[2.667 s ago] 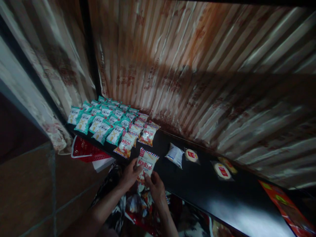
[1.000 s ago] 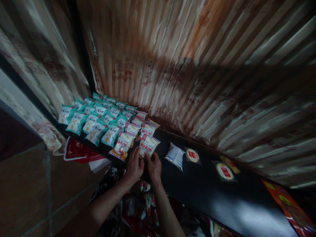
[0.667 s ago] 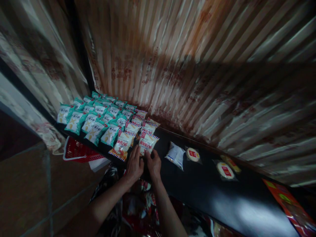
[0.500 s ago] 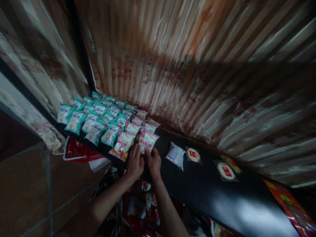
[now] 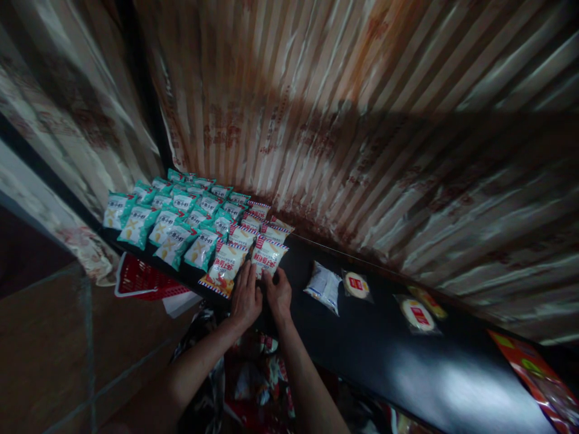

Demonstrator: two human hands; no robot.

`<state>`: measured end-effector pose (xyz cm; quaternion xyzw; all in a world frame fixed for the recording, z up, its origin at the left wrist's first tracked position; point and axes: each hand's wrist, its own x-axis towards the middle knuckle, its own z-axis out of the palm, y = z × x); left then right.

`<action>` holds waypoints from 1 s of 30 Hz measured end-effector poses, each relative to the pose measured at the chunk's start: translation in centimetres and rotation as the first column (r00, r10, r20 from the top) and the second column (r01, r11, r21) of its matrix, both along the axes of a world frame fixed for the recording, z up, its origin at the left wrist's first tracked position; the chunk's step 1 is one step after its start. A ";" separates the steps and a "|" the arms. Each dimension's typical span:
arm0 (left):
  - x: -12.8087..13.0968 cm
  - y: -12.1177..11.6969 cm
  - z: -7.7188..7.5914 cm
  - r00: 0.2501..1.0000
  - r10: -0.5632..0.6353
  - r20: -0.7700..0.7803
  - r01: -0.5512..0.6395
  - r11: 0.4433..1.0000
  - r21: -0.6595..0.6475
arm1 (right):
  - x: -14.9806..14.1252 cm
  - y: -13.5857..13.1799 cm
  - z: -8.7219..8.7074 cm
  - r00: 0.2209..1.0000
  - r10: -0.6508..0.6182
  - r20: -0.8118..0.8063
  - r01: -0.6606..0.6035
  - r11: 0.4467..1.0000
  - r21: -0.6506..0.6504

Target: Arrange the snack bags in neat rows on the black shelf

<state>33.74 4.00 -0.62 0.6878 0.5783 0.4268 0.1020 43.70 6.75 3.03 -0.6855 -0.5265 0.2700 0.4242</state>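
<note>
Our left hand (image 5: 246,301) is spread rather than closed, its fingers straight and side by side, the thumb a little apart, the fingertips at the lower left edge of a cream bag (image 5: 268,256). Our right hand (image 5: 278,295) is narrow, fingers curled, with the thumb on the lower part of that same bag; we cannot tell whether it pinches the bag or only presses it. The bag sits on a black shelf (image 5: 362,352), near its front edge, tilted back, with red lettering and a striped top edge. Just left of it we see a matching bag (image 5: 227,265), and behind it another bag (image 5: 275,229) of the same kind, partly covered. Further left, rows of teal bags (image 5: 172,244) fill the end of the shelf. To the right, apart from our hands, lie a silvery bag (image 5: 324,288), then a round cake (image 5: 357,285) in clear wrap, a second cake (image 5: 418,315) beside a yellow packet (image 5: 427,301), and a red pack (image 5: 534,367) at the far end. Below the shelf we make out a red basket (image 5: 145,277) and a white box (image 5: 180,302); behind everything hangs pleated sheeting (image 5: 312,138).
</note>
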 end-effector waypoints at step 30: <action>0.1 0.0 -0.4 0.999 -0.010 -0.038 0.012 0.998 0.064 | 0.2 0.0 -1.7 0.986 -0.061 0.156 0.039 0.989 0.141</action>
